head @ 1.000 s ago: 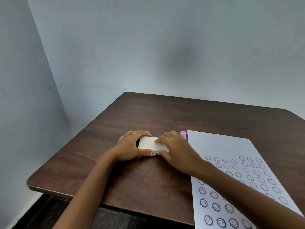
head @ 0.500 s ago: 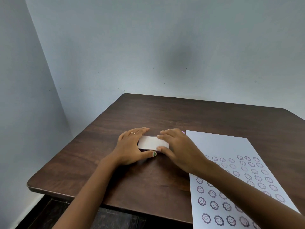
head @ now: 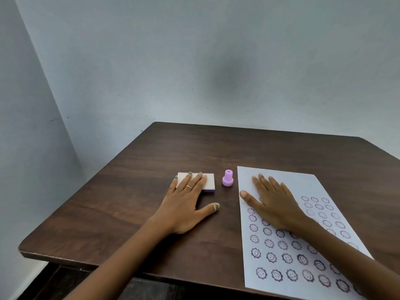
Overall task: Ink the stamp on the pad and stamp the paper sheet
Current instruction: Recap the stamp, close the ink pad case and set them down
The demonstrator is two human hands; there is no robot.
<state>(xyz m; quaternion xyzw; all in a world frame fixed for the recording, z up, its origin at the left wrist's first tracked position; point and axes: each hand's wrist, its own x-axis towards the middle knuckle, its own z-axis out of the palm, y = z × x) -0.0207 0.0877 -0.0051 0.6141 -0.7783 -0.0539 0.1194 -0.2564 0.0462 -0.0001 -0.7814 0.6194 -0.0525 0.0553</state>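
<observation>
Two hands: both flat and spread, gripping nothing.
Left hand (head: 184, 204): fingers rest on the closed ink pad (head: 208, 182), likely steadying it.
Right hand (head: 273, 203): pins the paper sheet (head: 281, 180) by the table's (head: 129, 202) right edge.
Stamp (head: 227, 178): upright between pad and sheet, untouched.

The ink pad (head: 205, 182) lay shut on the dark wood, white lid over a purple base; just right of it the small lilac stamp (head: 227, 181) stood upright, apart from both neighbours; the white paper sheet (head: 279, 182) lay flat further right, its near half rowed with smiling-flower prints.
</observation>
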